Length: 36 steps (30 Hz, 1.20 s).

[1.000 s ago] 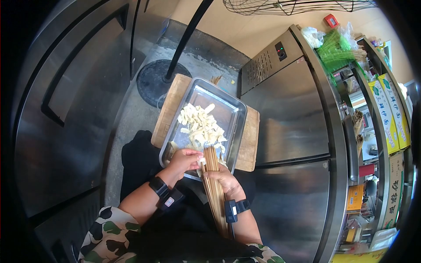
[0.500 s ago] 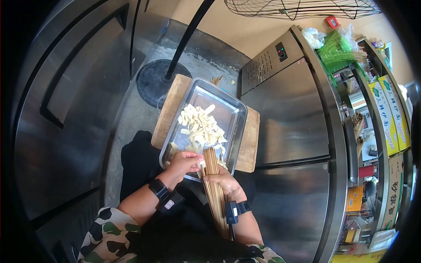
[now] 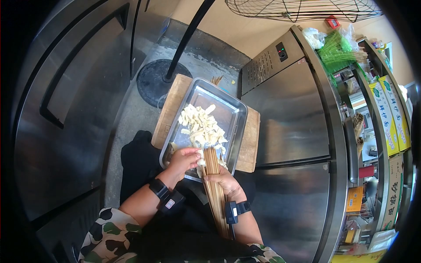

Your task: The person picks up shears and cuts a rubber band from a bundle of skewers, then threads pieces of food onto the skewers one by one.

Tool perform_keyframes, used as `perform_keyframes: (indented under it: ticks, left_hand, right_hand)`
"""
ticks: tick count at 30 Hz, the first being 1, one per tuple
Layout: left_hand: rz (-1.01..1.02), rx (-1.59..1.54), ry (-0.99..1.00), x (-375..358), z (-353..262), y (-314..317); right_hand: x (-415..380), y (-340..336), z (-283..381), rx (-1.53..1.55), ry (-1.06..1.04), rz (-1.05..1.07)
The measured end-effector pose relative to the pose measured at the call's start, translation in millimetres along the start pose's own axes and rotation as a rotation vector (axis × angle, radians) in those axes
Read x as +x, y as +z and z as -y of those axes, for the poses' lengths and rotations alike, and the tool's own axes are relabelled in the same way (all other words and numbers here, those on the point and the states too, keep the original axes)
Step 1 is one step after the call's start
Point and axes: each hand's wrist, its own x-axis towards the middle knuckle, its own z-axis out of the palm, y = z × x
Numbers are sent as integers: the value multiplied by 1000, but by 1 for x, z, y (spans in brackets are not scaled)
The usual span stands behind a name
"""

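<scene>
My right hand (image 3: 226, 179) is wrapped round a thick bundle of thin wooden skewers (image 3: 215, 193), whose upper ends lie over the near edge of a metal tray. Beside those ends, my left hand (image 3: 184, 161) pinches a small white piece (image 3: 201, 158) against the left side of the bundle. Pale, sliced pieces of food (image 3: 204, 127) are heaped in the middle of the metal tray (image 3: 241, 127). A few more pale pieces show around the skewer tips, partly hidden by my hands.
The tray rests on a wooden board or cardboard (image 3: 249, 144). A black round base with a pole (image 3: 149, 83) stands behind it at left. Steel cabinets (image 3: 285, 118) flank both sides. Shelves with packages (image 3: 386, 114) are at right, and a wire cover (image 3: 302, 9) hangs above.
My left hand has shifted slightly up and left, and more of the white piece shows at its fingertips. My right hand keeps its hold on the skewers.
</scene>
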Motion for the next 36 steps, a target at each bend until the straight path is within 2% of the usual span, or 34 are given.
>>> perform_keyframes:
  ticks: [8, 14, 17, 23, 31, 36]
  left_hand:
    - [7, 2, 29, -1, 0, 1]
    - [46, 255, 354, 2, 13, 2]
    - [42, 273, 405, -2, 16, 6]
    - [220, 263, 274, -11, 29, 5]
    - [141, 146, 255, -9, 21, 7]
    - [37, 78, 288, -2, 12, 3]
  right_hand:
    - [-1, 1, 0, 17, -9, -7]
    - [-2, 1, 1, 56, 0, -12]
    - [-2, -3, -1, 55, -3, -11]
    - [2, -13, -8, 27, -30, -11]
    - [-6, -2, 8, -53, -33, -56]
    - [-15, 2, 6, -104, -23, -14]
